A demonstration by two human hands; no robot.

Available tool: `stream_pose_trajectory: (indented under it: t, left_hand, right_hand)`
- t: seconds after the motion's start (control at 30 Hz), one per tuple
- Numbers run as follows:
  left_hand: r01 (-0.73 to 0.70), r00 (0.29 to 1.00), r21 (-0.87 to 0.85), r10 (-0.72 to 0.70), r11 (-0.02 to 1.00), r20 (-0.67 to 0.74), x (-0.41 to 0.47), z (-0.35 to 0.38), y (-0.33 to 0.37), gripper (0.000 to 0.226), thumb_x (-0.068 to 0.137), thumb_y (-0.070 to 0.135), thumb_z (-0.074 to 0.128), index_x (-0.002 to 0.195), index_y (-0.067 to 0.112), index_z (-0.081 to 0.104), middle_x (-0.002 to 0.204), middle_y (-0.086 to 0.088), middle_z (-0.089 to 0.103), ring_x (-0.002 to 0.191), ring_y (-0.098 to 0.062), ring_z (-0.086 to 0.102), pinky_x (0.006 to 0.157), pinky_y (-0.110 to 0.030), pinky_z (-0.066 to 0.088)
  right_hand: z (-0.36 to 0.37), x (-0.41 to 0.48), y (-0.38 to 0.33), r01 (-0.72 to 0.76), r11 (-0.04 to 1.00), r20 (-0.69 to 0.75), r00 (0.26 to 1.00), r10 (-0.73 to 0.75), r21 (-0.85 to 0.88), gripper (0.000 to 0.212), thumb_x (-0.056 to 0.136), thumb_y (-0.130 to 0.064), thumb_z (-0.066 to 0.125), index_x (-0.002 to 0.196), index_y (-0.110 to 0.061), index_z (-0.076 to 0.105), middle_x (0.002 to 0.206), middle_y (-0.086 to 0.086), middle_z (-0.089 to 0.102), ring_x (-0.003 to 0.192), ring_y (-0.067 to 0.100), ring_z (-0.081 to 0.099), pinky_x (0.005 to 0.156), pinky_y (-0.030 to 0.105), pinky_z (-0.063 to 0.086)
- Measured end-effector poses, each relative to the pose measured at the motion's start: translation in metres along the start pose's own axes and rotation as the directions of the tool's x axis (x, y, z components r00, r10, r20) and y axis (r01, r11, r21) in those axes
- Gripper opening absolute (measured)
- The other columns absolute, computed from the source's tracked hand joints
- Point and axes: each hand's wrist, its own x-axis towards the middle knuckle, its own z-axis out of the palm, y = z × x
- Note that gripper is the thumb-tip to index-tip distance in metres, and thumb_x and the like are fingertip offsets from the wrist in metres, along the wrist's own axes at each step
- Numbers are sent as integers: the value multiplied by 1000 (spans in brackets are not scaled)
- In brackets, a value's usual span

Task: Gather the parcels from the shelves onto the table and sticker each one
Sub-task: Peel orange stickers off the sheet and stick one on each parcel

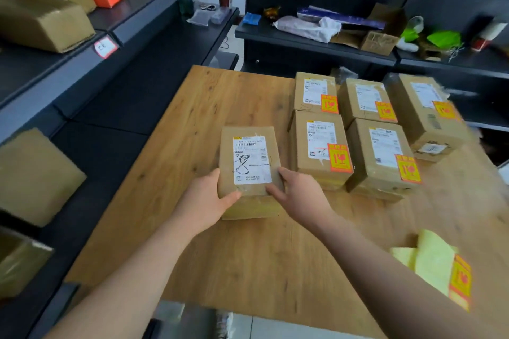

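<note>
Pen-scrawled 8 on white shipping label [252, 159] of brown cardboard parcel [227, 150] between left hand [205, 201] and right hand [298, 194], small print illegible, wineglass signs on orange stickers [341, 158] further right.

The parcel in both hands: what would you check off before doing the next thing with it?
1. Parcel resting on the table: ok, it seems set down.
2. Shipping label facing up: ok.
3. Orange sticker on it: not ok, none shows; the five parcels beside it each carry one.
4. Sticker sheet close by: ok, at the table's right edge.
5. A hand free to peel: not ok, left hand and right hand both grip the parcel.
</note>
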Motion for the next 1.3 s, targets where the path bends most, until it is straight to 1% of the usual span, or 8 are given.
stream_pose_trajectory:
  t: [0.33, 0.5, 0.6, 0.7, 0.8, 0.93, 1.17, 1.3]
  left_hand:
    - [10, 1000, 4, -10, 1000, 17, -120, 61, 28, 39, 83, 39, 67, 118, 26, 56, 113, 12, 65, 96, -9, 61, 81, -29, 50]
    - [12, 998, 53, -15, 999, 62, -134, 82, 44, 49, 86, 39, 64, 128, 19, 49, 122, 2, 62, 106, -17, 58, 90, -31, 47]
    - [25, 995, 111, -35, 994, 92, -136, 87, 51, 59, 90, 35, 61, 138, 11, 39, 132, -3, 55, 119, -22, 52, 96, -30, 42]
    - [15, 992, 172, -36, 985, 117, -136, 90, 50, 55, 90, 35, 60, 136, 12, 41, 126, -3, 58, 110, -21, 56, 93, -31, 47]
    - [-19, 991, 261, -15, 965, 129, -135, 91, 51, 52, 91, 37, 57, 135, 13, 41, 128, -4, 55, 112, -23, 53, 90, -33, 45]
    - [-126, 992, 359, 108, 925, 72, -125, 93, 58, 42, 92, 39, 51, 126, 15, 47, 130, -1, 49, 116, -21, 48, 94, -36, 45]
    - [-324, 945, 456, 310, 829, 108, -116, 129, 125, 49, 96, 39, 46, 135, 10, 42, 138, -4, 46, 125, -22, 42, 105, -33, 35]
    - [-379, 925, 442, 326, 813, 195, -112, 176, 175, 51, 97, 39, 44, 137, 9, 39, 140, -7, 45, 128, -24, 40, 107, -36, 34]
  right_hand:
    - [-3, -128, 39, 12, 999, 63, 998, -9, -48, 31, 87, -50, 54, 84, -19, 55, 73, -3, 61, 63, 17, 55, 48, 29, 37]
    - [-2, -151, 54, -24, 993, 63, 998, 31, -112, 33, 89, -52, 52, 100, -22, 58, 85, -5, 65, 70, 13, 60, 62, 34, 55]
    - [0, -158, 56, -47, 989, 77, 995, 58, -143, 36, 91, -51, 51, 108, -20, 57, 88, -4, 65, 73, 14, 60, 62, 32, 54]
    - [0, -162, 55, -54, 988, 89, 994, 67, -146, 38, 92, -48, 51, 118, -20, 53, 89, -4, 64, 70, 12, 55, 52, 23, 44]
    - [-2, -166, 56, -75, 980, 85, 992, 92, -184, 41, 93, -48, 49, 121, -19, 51, 93, -1, 64, 72, 15, 56, 51, 23, 41]
    - [-9, -176, 66, -107, 965, -22, 994, 104, -239, 41, 94, -48, 45, 119, -16, 51, 100, 1, 65, 84, 22, 62, 64, 32, 51]
    - [-39, -212, 124, -227, 935, -127, 972, 199, -271, 44, 95, -46, 43, 125, -16, 49, 123, 2, 60, 111, 22, 56, 84, 32, 46]
    - [-62, -233, 181, -299, 903, -101, 954, 281, -309, 44, 97, -44, 41, 130, -16, 45, 128, -1, 57, 113, 21, 55, 75, 31, 44]
